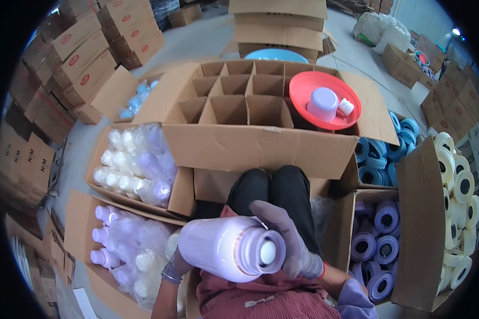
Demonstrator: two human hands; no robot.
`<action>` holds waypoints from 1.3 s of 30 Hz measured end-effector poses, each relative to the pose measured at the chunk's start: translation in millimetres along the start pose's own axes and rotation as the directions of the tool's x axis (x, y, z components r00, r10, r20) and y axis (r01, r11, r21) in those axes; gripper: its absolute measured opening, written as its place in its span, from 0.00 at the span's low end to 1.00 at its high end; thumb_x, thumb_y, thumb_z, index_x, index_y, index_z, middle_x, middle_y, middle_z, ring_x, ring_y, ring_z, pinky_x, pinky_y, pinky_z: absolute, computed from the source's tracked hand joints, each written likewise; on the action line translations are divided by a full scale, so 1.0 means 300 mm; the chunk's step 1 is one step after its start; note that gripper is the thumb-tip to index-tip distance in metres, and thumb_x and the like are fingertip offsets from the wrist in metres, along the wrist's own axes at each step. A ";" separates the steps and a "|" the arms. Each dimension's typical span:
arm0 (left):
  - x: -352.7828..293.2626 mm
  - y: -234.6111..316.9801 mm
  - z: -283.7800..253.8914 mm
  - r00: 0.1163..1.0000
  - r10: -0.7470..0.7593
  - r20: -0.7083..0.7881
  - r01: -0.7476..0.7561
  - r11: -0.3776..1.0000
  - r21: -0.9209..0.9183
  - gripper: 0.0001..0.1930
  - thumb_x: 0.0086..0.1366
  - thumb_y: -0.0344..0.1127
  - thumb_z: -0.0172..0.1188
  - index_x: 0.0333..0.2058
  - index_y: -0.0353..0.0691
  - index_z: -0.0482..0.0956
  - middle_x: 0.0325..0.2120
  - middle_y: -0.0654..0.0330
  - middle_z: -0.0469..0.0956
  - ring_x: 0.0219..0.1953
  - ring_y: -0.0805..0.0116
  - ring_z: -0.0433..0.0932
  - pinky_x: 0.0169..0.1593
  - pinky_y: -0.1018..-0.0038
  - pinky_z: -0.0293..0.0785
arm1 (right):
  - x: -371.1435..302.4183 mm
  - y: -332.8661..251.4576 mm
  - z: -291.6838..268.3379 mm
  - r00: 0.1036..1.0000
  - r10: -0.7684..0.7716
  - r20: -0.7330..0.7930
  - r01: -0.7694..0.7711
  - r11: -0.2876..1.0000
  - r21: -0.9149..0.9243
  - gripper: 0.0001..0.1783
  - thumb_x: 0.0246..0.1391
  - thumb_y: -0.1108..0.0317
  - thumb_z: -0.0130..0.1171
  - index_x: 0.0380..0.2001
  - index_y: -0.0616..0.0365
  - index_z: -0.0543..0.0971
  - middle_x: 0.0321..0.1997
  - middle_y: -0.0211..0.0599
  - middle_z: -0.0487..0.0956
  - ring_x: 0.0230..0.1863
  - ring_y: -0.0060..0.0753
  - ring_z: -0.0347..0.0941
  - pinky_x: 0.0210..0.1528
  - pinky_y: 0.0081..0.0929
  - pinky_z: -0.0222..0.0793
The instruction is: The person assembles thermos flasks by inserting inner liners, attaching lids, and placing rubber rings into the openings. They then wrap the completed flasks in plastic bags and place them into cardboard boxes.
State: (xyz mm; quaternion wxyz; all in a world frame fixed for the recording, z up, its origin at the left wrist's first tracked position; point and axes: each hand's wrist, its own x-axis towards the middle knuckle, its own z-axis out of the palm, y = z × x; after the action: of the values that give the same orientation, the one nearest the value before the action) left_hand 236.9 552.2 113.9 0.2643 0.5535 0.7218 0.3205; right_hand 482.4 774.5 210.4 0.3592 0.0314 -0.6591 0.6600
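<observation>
A lilac thermos flask [215, 247] lies tilted across my lap, its mouth turned to the right. A lilac collar [246, 250] surrounds the neck, and a white stopper [267, 252] shows in the middle. My gloved left hand [180, 266] is closed round the base end; the flask hides most of its fingers. On the other side, my gloved right hand [292, 239] is open beside the mouth, fingers stretched out. Whether it touches the collar I cannot tell.
Ahead stands a divided carton [261, 146], a red basin [298, 109] on its right corner holding a lilac cup [322, 104] and white stopper [345, 108]. Left cartons hold bagged lilac and white parts [138, 165]; right ones hold purple rings [387, 218], blue rings [378, 151] and cream rings [464, 186].
</observation>
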 end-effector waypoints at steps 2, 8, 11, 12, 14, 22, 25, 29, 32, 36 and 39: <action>-0.012 -0.064 -0.019 0.999 -0.050 -0.021 0.047 0.990 -0.136 0.31 0.60 0.38 0.66 0.61 0.41 0.68 0.61 0.53 0.70 0.63 0.59 0.69 0.66 0.63 0.63 | 0.147 -0.019 -0.015 0.919 -0.272 0.284 0.316 0.941 -0.123 0.57 0.41 0.42 0.74 0.65 0.68 0.60 0.66 0.56 0.62 0.67 0.56 0.61 0.68 0.45 0.56; 0.062 -0.043 0.007 0.998 -0.031 -0.055 0.025 0.994 -0.105 0.30 0.59 0.39 0.67 0.59 0.41 0.69 0.58 0.53 0.72 0.60 0.57 0.70 0.63 0.63 0.65 | 0.275 -0.127 -0.002 0.954 -0.109 0.279 0.212 0.903 -0.374 0.41 0.42 0.62 0.74 0.59 0.63 0.67 0.55 0.49 0.72 0.56 0.49 0.70 0.59 0.37 0.67; 0.111 -0.013 0.077 0.997 -0.002 -0.077 -0.007 0.994 -0.111 0.29 0.59 0.40 0.67 0.58 0.41 0.70 0.56 0.53 0.72 0.58 0.57 0.71 0.61 0.62 0.65 | 0.286 -0.151 0.015 0.987 -0.114 0.109 0.151 0.880 -0.451 0.39 0.42 0.62 0.75 0.57 0.61 0.69 0.51 0.46 0.73 0.52 0.47 0.72 0.56 0.36 0.69; 0.137 -0.006 0.075 0.998 0.009 -0.065 -0.017 0.993 -0.118 0.29 0.59 0.40 0.67 0.58 0.41 0.70 0.56 0.53 0.73 0.58 0.56 0.71 0.61 0.62 0.66 | 0.288 -0.153 0.012 0.993 -0.116 0.036 0.119 0.865 -0.487 0.39 0.41 0.62 0.75 0.56 0.61 0.69 0.50 0.46 0.73 0.52 0.47 0.72 0.55 0.36 0.69; 0.140 -0.003 0.083 0.997 0.000 -0.071 -0.009 0.991 -0.132 0.29 0.58 0.40 0.67 0.57 0.41 0.71 0.55 0.52 0.73 0.57 0.56 0.72 0.60 0.62 0.66 | 0.298 -0.140 0.024 0.990 -0.134 -0.052 0.087 0.844 -0.529 0.37 0.41 0.62 0.75 0.54 0.60 0.70 0.49 0.45 0.73 0.50 0.44 0.74 0.54 0.33 0.70; 0.235 0.031 -0.040 0.999 0.036 -0.033 -0.040 0.990 -0.135 0.28 0.57 0.42 0.68 0.55 0.42 0.72 0.51 0.52 0.75 0.53 0.54 0.74 0.56 0.61 0.69 | 0.318 -0.134 0.049 0.961 -0.226 -0.159 0.107 0.835 -0.540 0.35 0.38 0.67 0.70 0.53 0.63 0.72 0.49 0.43 0.78 0.49 0.40 0.76 0.54 0.31 0.69; 0.286 0.116 -0.132 0.997 0.078 -0.017 -0.080 0.992 -0.098 0.27 0.56 0.42 0.68 0.54 0.42 0.73 0.50 0.52 0.76 0.52 0.53 0.74 0.55 0.61 0.70 | 0.308 -0.161 0.057 0.901 -0.434 -0.022 0.362 0.778 -0.514 0.36 0.38 0.64 0.74 0.52 0.65 0.73 0.50 0.54 0.77 0.50 0.49 0.76 0.58 0.37 0.70; 0.430 0.350 -0.315 0.984 0.165 0.070 -0.168 0.985 0.044 0.27 0.55 0.43 0.68 0.52 0.42 0.74 0.48 0.51 0.77 0.50 0.52 0.75 0.53 0.61 0.71 | 0.123 -0.028 -0.065 0.855 -0.512 -0.077 0.368 0.705 -0.607 0.49 0.37 0.58 0.77 0.60 0.65 0.64 0.55 0.60 0.72 0.52 0.52 0.74 0.60 0.45 0.67; 0.555 0.561 -0.417 0.964 0.068 0.257 -0.120 0.974 0.191 0.26 0.55 0.44 0.68 0.51 0.42 0.75 0.46 0.51 0.78 0.49 0.52 0.76 0.52 0.61 0.72 | -0.179 0.054 -0.059 0.986 -0.062 -0.155 -0.037 0.824 -0.565 0.52 0.44 0.54 0.73 0.65 0.66 0.57 0.67 0.58 0.61 0.68 0.59 0.57 0.70 0.47 0.51; 0.700 0.669 -0.233 0.797 0.231 0.558 -0.464 0.825 0.321 0.25 0.52 0.43 0.69 0.49 0.42 0.76 0.40 0.52 0.78 0.44 0.52 0.78 0.47 0.61 0.73 | -0.466 0.036 -0.099 0.980 0.200 -0.026 -0.146 0.618 -0.772 0.32 0.56 0.61 0.61 0.61 0.61 0.66 0.65 0.54 0.65 0.66 0.54 0.61 0.70 0.50 0.53; 0.639 0.565 -0.066 0.728 0.431 0.534 -0.629 0.728 0.271 0.26 0.49 0.49 0.69 0.44 0.43 0.77 0.35 0.54 0.79 0.39 0.51 0.79 0.45 0.60 0.74 | -0.490 -0.071 -0.240 0.969 0.079 -0.233 -0.244 0.441 -0.864 0.21 0.54 0.63 0.61 0.50 0.59 0.74 0.57 0.50 0.72 0.57 0.51 0.70 0.60 0.47 0.65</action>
State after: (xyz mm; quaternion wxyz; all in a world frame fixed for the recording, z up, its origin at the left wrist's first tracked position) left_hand 281.7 765.1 249.5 0.1822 0.8419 0.5012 0.0826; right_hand 633.3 772.4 143.3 0.3090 -0.2756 -0.8748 0.2516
